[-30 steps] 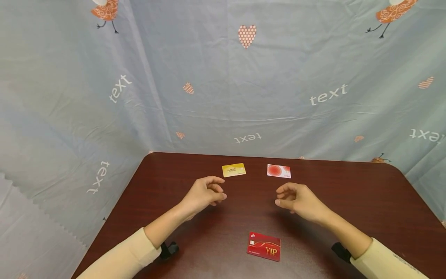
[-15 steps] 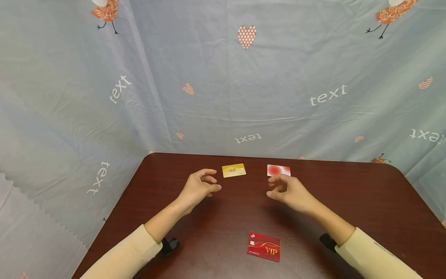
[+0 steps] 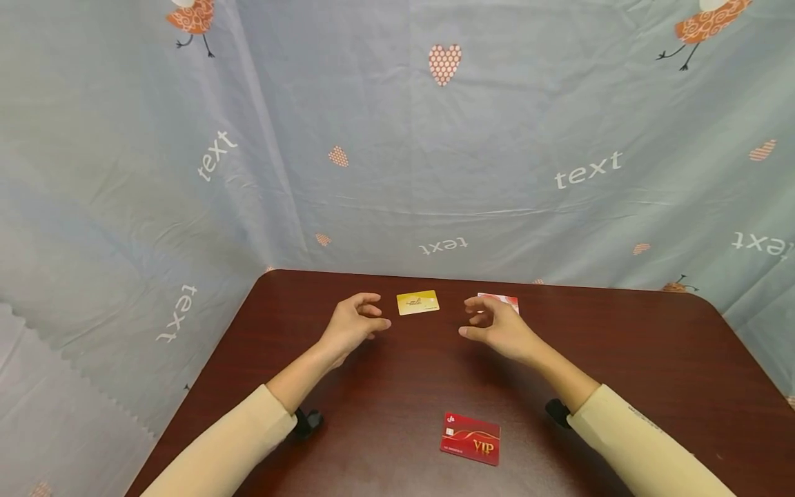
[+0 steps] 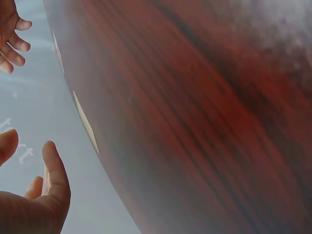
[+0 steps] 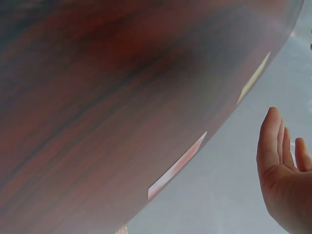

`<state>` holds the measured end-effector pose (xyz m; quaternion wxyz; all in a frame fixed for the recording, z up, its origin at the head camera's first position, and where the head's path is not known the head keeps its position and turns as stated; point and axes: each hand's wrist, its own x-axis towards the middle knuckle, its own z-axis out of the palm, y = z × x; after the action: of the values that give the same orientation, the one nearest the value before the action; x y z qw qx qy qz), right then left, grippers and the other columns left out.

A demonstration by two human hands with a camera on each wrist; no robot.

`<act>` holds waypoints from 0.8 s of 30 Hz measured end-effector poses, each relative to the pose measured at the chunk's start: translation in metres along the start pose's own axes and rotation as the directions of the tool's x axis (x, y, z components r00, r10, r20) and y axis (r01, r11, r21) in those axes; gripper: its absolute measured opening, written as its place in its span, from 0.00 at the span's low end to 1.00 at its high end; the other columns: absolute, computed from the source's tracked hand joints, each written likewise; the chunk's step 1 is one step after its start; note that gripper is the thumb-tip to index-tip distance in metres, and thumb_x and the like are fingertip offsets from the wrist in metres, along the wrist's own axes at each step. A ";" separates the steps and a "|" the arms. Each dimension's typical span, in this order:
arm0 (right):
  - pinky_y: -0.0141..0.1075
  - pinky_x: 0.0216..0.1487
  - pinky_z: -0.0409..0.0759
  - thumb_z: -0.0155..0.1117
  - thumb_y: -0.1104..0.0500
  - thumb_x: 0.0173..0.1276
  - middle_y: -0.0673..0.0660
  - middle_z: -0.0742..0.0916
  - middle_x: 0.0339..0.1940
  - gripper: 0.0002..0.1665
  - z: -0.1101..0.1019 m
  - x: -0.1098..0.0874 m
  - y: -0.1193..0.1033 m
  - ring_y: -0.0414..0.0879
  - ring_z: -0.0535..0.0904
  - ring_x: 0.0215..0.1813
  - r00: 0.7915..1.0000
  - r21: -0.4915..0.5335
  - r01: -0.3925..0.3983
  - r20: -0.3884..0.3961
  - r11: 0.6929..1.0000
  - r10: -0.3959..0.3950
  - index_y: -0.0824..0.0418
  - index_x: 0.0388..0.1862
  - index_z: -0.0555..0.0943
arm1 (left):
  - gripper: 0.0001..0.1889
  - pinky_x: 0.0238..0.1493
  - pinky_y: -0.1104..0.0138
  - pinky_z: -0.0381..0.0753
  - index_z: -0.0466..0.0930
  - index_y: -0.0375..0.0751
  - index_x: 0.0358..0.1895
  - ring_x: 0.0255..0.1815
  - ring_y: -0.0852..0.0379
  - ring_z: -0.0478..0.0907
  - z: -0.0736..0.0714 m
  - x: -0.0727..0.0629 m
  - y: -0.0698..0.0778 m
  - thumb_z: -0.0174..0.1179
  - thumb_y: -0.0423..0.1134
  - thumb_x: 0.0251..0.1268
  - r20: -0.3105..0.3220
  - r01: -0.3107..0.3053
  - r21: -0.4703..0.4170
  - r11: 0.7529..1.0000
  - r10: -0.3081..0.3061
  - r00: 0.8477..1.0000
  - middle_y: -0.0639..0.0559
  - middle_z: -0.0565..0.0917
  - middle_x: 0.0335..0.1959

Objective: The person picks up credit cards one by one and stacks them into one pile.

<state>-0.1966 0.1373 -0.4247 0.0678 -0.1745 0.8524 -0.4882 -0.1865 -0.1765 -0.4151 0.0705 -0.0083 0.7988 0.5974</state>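
My left hand [image 3: 349,324] is raised over the table with loosely bent fingers and holds nothing. Just right of its fingertips, a yellow card [image 3: 418,302] lies flat near the far edge. My right hand [image 3: 502,331] also hovers with fingers and thumb apart, nothing between them. It partly hides a white card with red circles [image 3: 511,302] in the head view; the right wrist view shows that white-and-red card [image 5: 176,165] lying on the table, apart from the right hand [image 5: 285,175]. Nearer the body is a red VIP card [image 3: 470,439].
The dark reddish-brown table [image 3: 385,428] has rounded far corners. Behind it and to the left hangs a pale blue curtain [image 3: 373,193] printed with hearts, birds and words. A black strap [image 3: 307,422] sits under the left wrist, another black strap [image 3: 557,413] under the right.
Both hands have moved forward and to the left, the right hand farther, so it now covers part of the white-and-red card. The cards lie where they were.
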 end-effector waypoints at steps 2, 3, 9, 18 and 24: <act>0.51 0.57 0.84 0.76 0.58 0.67 0.68 0.82 0.65 0.35 0.002 0.005 -0.001 0.58 0.82 0.61 1.000 -0.003 -0.001 0.006 1.000 0.001 0.69 0.69 0.75 | 0.31 0.47 0.54 0.86 0.73 0.34 0.71 0.43 0.42 0.82 -0.001 0.003 -0.002 0.71 0.29 0.65 -0.006 0.002 0.004 1.000 -0.002 1.000 0.39 0.79 0.49; 0.52 0.58 0.83 0.76 0.58 0.67 0.68 0.82 0.66 0.36 0.003 0.008 -0.001 0.59 0.81 0.61 1.000 -0.008 0.004 0.009 1.000 -0.004 0.69 0.70 0.75 | 0.32 0.48 0.53 0.86 0.72 0.34 0.71 0.42 0.43 0.82 -0.002 0.004 -0.003 0.71 0.29 0.65 -0.009 0.001 0.006 1.000 -0.001 1.000 0.38 0.79 0.50; 0.56 0.63 0.81 0.76 0.56 0.67 0.67 0.79 0.71 0.41 0.008 0.021 -0.003 0.60 0.78 0.67 0.999 -0.001 -0.017 0.029 1.000 0.017 0.68 0.74 0.71 | 0.34 0.51 0.51 0.85 0.71 0.34 0.73 0.41 0.51 0.80 -0.004 0.013 -0.004 0.71 0.29 0.65 -0.022 0.003 0.009 1.000 -0.003 1.000 0.34 0.78 0.55; 0.55 0.65 0.80 0.77 0.55 0.66 0.65 0.77 0.73 0.45 0.014 0.042 -0.001 0.59 0.77 0.69 0.998 -0.005 -0.062 0.017 0.998 0.062 0.66 0.77 0.69 | 0.36 0.48 0.55 0.84 0.68 0.34 0.76 0.44 0.48 0.79 -0.004 0.026 -0.006 0.71 0.29 0.65 -0.014 0.053 0.024 0.998 -0.052 0.999 0.33 0.76 0.57; 0.54 0.66 0.79 0.77 0.55 0.65 0.64 0.77 0.74 0.45 0.017 0.054 0.003 0.59 0.77 0.70 0.996 0.001 -0.092 -0.004 0.996 0.092 0.66 0.77 0.69 | 0.36 0.49 0.57 0.82 0.68 0.34 0.76 0.46 0.47 0.78 -0.002 0.034 -0.004 0.72 0.30 0.64 -0.009 0.067 0.048 0.997 -0.066 0.998 0.33 0.76 0.59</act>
<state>-0.2424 0.1052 -0.4331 0.0886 -0.1338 0.8594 -0.4854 -0.2201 -0.1776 -0.4228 0.0876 -0.0355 0.8124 0.5753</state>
